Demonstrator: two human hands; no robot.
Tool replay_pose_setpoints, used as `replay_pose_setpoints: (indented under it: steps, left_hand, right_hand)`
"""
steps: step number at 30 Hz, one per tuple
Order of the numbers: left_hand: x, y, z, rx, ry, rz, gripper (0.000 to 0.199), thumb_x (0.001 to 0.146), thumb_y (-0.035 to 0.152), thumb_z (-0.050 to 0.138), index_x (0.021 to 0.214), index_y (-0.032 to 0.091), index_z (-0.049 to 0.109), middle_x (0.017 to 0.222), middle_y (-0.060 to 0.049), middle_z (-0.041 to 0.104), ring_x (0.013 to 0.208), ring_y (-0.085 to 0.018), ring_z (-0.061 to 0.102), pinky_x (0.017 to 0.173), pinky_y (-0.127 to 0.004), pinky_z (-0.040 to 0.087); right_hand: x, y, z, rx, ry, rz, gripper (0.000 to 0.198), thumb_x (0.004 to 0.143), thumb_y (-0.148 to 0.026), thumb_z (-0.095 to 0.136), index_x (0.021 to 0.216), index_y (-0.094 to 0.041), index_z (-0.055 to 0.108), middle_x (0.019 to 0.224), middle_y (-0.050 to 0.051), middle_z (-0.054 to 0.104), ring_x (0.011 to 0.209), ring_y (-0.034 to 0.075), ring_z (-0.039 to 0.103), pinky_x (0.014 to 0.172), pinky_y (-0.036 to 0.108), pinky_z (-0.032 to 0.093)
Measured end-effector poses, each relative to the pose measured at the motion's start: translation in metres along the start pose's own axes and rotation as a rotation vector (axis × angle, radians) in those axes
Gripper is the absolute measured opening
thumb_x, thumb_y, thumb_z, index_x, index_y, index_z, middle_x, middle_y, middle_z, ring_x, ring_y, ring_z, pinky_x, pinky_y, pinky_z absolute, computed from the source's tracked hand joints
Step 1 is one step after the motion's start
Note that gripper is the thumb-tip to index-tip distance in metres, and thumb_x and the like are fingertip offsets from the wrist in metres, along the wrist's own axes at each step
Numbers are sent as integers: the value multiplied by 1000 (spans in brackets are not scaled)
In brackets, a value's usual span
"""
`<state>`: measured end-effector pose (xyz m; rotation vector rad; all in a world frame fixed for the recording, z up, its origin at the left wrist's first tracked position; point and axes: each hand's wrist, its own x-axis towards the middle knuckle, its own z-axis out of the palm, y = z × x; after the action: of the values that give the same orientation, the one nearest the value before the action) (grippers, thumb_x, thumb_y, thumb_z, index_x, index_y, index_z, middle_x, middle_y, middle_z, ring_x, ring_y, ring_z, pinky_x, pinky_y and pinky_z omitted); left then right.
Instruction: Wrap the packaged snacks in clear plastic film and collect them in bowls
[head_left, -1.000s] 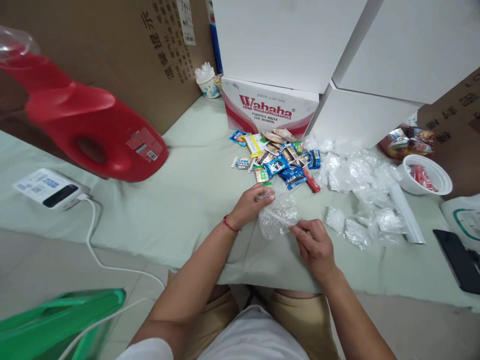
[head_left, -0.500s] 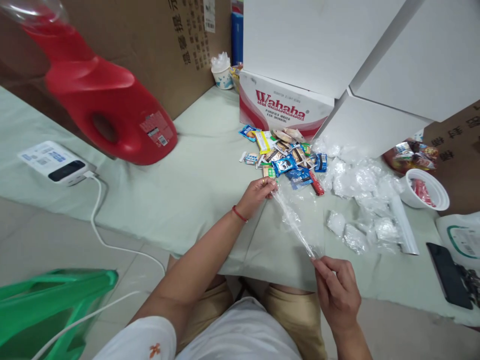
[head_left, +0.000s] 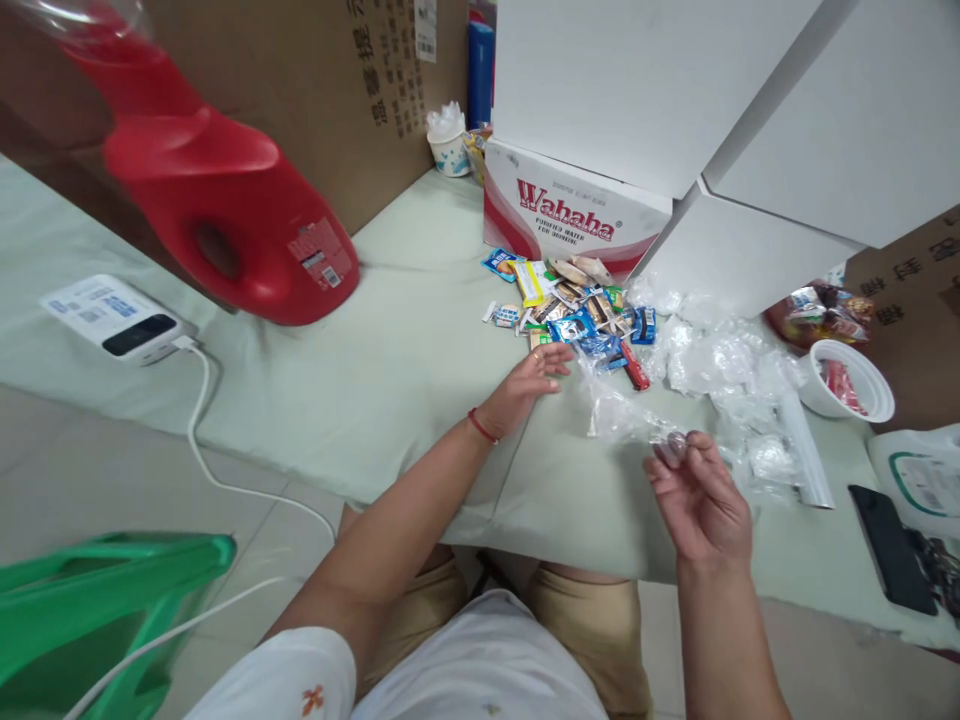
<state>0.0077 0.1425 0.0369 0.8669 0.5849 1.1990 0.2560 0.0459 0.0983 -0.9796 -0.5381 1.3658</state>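
My right grip (head_left: 709, 498) is pinching the clear bag (head_left: 611, 412), left grip (head_left: 526, 386) spread — opening it out, I'd guess; next needs a left-side pinch.

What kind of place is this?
It looks like an ordinary room, maybe at home or a storeroom; I can't tell which. It has a table covered with a pale green cloth, a pile of little wrapped snacks and a Wahaha water box.

held bag (head_left: 611, 410): 1 | heaped snack packets (head_left: 572, 326): perhaps 15 | phone (head_left: 891, 548): 1
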Motion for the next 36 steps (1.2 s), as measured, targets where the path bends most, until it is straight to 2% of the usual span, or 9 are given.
replay_pose_setpoints:
  steps: [5,10,15,19,23,26,31,33,36]
  left_hand:
    - [1,-10,0,-5,-63,-85,98,70,24,86,156,36,41,160,-13,44,141,-30,48,110,-44,41]
    - [2,-13,4,-18,-130,-209,96,72,27,84,157,37,41,164,-14,40,106,-17,63,80,-28,47]
    - [-1,-6,4,88,-392,-313,57,76,45,85,124,17,72,101,-11,75,68,-9,50,61,-24,34]
    - [1,-5,1,167,-259,-201,44,69,53,89,82,14,74,72,-2,65,65,-10,51,63,-24,36]
    - [5,-7,3,260,-130,-47,44,72,57,85,78,16,72,73,-1,65,69,-12,55,70,-27,43]
    - [6,-8,5,383,-41,62,41,76,56,82,79,17,72,76,-2,67,76,-15,59,76,-28,45]
    - [3,-8,8,448,-39,129,41,82,59,76,82,18,71,77,-2,65,74,-15,57,76,-29,45]
    - [2,-8,8,503,-46,179,39,83,57,76,80,18,71,79,-3,66,79,-16,58,81,-30,46]
    - [2,-8,7,536,-40,209,39,84,56,75,80,18,71,80,-3,66,80,-16,57,82,-29,45]
  right_hand:
    - [-5,12,8,390,-85,226,30,76,-3,77,97,-18,61,77,-4,49,60,4,47,48,13,45]
    - [-14,25,-6,698,-372,345,26,86,3,62,94,-20,51,82,-3,52,60,4,51,39,6,38]
    - [-9,21,-17,803,-585,307,23,91,-1,57,101,-21,51,88,-2,55,53,1,43,33,5,32]
    - [11,7,-32,413,-334,49,23,83,-8,69,98,-20,57,78,-5,50,52,3,39,33,9,29]
    - [23,3,-42,-368,86,-161,28,77,-32,82,92,-18,63,74,-5,50,55,7,42,43,18,36]
    - [11,7,-28,-625,353,-487,29,83,-41,78,96,-19,64,77,-4,54,59,8,46,52,21,40]
    - [5,9,23,-1114,63,-794,24,95,-40,65,109,-22,71,104,8,65,77,16,58,66,29,48]
    - [24,8,33,-1285,-110,-774,36,92,-39,67,123,-21,71,123,14,65,87,19,61,69,31,50]
    - [58,5,31,-1393,-293,-607,33,89,-40,68,115,-20,75,110,11,72,80,20,63,69,33,51]
